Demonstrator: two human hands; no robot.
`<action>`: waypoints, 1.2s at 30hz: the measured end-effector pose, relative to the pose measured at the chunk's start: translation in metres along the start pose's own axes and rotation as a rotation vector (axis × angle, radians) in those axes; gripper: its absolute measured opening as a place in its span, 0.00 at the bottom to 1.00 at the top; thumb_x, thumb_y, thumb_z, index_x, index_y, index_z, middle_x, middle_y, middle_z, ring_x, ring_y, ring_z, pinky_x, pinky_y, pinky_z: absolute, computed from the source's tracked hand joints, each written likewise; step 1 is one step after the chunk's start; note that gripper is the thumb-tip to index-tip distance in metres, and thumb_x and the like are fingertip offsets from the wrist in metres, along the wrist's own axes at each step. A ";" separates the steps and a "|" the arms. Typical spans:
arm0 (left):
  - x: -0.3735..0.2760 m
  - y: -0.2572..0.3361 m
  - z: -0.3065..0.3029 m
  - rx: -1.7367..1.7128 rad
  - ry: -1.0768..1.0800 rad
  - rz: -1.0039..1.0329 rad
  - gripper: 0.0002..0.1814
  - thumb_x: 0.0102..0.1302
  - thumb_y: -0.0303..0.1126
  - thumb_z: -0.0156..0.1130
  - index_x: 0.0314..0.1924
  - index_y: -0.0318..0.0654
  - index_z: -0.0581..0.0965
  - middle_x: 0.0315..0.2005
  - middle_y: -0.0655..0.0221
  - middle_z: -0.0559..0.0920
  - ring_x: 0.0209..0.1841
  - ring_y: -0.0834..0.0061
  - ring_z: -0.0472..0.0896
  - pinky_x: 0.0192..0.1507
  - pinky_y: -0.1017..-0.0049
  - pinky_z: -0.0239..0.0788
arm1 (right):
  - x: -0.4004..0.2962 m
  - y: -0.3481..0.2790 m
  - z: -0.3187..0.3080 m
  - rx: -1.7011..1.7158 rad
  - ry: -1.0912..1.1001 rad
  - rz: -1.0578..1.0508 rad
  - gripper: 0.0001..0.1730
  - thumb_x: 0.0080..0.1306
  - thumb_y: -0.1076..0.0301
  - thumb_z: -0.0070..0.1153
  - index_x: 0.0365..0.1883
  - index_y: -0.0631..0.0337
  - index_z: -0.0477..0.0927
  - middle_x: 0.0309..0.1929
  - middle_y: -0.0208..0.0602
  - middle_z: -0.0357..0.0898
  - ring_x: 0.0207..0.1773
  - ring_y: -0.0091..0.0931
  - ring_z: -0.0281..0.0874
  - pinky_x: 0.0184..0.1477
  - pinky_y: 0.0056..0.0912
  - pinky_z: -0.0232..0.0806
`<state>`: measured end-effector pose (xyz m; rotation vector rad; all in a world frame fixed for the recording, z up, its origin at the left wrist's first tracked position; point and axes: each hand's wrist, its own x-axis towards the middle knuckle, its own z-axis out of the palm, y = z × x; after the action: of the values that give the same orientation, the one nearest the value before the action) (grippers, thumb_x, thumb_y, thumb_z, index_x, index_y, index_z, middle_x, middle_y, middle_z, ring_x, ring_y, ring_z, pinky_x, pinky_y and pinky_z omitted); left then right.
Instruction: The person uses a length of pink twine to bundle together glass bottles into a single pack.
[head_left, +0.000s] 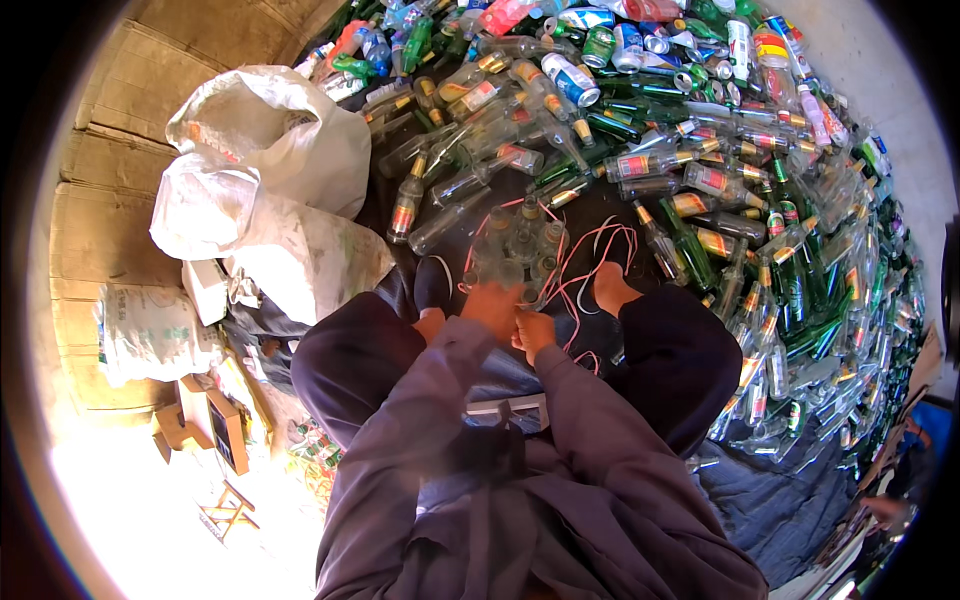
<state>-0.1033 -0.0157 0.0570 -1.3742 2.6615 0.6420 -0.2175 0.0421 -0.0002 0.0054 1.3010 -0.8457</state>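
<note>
Several clear glass bottles (523, 244) stand upright in a tight cluster between my feet, their mouths upward. Pink plastic twine (574, 262) passes around the cluster and trails in loose loops to its right. My left hand (493, 309) is at the near side of the cluster, its fingers partly hidden behind the hand. Close beside it on the right, my right hand (533, 334) is closed in a fist near the twine; the strand inside it is too small to make out. A labelled glass bottle (407, 201) leans at the cluster's upper left.
A large heap of glass bottles (720, 187) curves around the front and right. Drink cans (570, 79) and plastic bottles (416, 45) lie at the top. White woven sacks (330, 150) stand at the left, beside cardboard (120, 240). Part of another person (889, 506) shows at the lower right edge.
</note>
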 end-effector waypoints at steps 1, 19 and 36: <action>0.001 -0.002 0.000 -0.012 -0.021 0.004 0.31 0.51 0.34 0.67 0.58 0.49 0.73 0.35 0.62 0.84 0.46 0.58 0.80 0.46 0.58 0.68 | -0.001 0.000 0.001 -0.010 0.018 -0.005 0.11 0.67 0.65 0.57 0.26 0.58 0.73 0.21 0.30 0.67 0.19 0.22 0.65 0.20 0.26 0.58; 0.016 0.001 -0.047 0.367 -0.242 0.354 0.39 0.50 0.45 0.71 0.59 0.33 0.69 0.40 0.63 0.82 0.51 0.63 0.77 0.53 0.63 0.62 | 0.014 0.012 -0.007 -0.093 -0.087 -0.175 0.08 0.60 0.63 0.63 0.29 0.56 0.78 0.21 0.23 0.70 0.19 0.15 0.63 0.20 0.20 0.51; 0.028 0.016 -0.094 0.389 -0.282 0.223 0.14 0.52 0.37 0.66 0.40 0.47 0.82 0.33 0.68 0.83 0.47 0.67 0.79 0.49 0.64 0.61 | 0.015 0.023 -0.014 -0.148 -0.091 -0.181 0.14 0.64 0.59 0.63 0.38 0.61 0.83 0.29 0.27 0.78 0.23 0.15 0.67 0.20 0.19 0.56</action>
<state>-0.1212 -0.0664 0.1405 -0.8289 2.5479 0.2821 -0.2161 0.0560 -0.0274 -0.2683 1.2889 -0.8904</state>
